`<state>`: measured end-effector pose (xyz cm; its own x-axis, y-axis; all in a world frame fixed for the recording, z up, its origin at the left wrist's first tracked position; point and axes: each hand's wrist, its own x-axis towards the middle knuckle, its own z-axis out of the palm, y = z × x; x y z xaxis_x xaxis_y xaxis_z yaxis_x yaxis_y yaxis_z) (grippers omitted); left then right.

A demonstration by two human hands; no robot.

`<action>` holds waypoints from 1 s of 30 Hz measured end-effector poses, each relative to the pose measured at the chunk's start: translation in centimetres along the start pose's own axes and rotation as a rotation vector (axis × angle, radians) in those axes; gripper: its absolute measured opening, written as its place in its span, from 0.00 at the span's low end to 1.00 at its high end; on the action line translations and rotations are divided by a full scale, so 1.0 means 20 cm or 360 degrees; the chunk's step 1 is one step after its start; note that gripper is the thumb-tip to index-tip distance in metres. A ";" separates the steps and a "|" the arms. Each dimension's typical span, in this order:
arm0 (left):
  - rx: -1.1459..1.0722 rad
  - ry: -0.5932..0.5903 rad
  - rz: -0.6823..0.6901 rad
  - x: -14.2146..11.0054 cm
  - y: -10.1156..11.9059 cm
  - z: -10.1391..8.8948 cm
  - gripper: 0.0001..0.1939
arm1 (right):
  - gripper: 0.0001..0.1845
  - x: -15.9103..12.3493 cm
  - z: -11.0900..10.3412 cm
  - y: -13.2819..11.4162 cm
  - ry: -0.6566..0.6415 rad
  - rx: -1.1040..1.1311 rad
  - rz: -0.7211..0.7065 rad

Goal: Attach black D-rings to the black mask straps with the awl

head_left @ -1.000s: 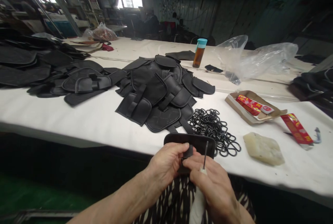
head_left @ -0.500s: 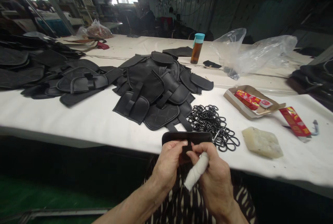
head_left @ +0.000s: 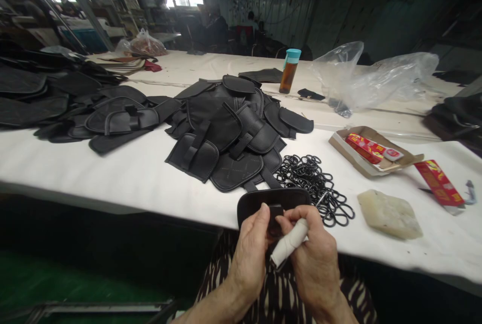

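Left hand point(head_left: 250, 251): fingers curled close, thumb extended along the left side of a short black strap point(head_left: 276, 210), gripping a black panel point(head_left: 249, 202); the undersides of the fingers are hidden. Right hand point(head_left: 316, 248): closed around a white-wrapped handle point(head_left: 289, 242), thumb and forefinger nearly together at the strap's right side; whether they pinch it cannot be told. Black panel: one, at the near edge of the white table point(head_left: 131, 163), above the lap; rounded corners, long axis running left to right, strap at its middle pointing away from the person. Handle: long axis slanting, butt end low and to the left, toward the person; a thin metal shaft point(head_left: 321, 198) shows beyond the right fingers, pointing away and to the right, over a heap of black rings point(head_left: 303, 173). Behind the panel: a pile of black pieces point(head_left: 214, 113). Right of the rings: a pale, yellowish block point(head_left: 389, 213), lying flat.
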<state>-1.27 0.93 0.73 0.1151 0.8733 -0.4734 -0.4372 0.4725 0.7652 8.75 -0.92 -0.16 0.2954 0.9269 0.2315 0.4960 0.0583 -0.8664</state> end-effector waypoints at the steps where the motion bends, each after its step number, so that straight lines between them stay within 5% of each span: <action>1: 0.0049 -0.0015 0.0028 0.00 -0.01 0.00 0.22 | 0.06 0.00 0.00 0.00 -0.0001 -0.0004 0.0004; 12: 0.0389 0.0001 0.0166 -0.02 -0.02 0.01 0.17 | 0.07 0.03 -0.04 -0.04 -0.0063 -0.0052 0.0034; 21: 0.0403 -0.0248 0.0183 0.01 -0.02 -0.01 0.17 | 0.07 0.04 -0.05 -0.04 -0.0125 -0.0097 0.0096; 26: 0.0435 -0.0236 0.0240 0.03 0.02 -0.03 0.17 | 0.08 0.02 -0.07 -0.03 -0.0243 0.0059 0.0202; 30: 0.0414 -0.0254 0.0214 0.02 0.04 -0.02 0.17 | 0.06 0.00 -0.09 -0.02 -0.0088 0.0047 -0.0029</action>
<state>-1.94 1.66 1.00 0.2192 0.9279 -0.3017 -0.2181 0.3480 0.9118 10.09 -1.66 1.01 0.2403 0.9447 0.2233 0.4765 0.0856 -0.8750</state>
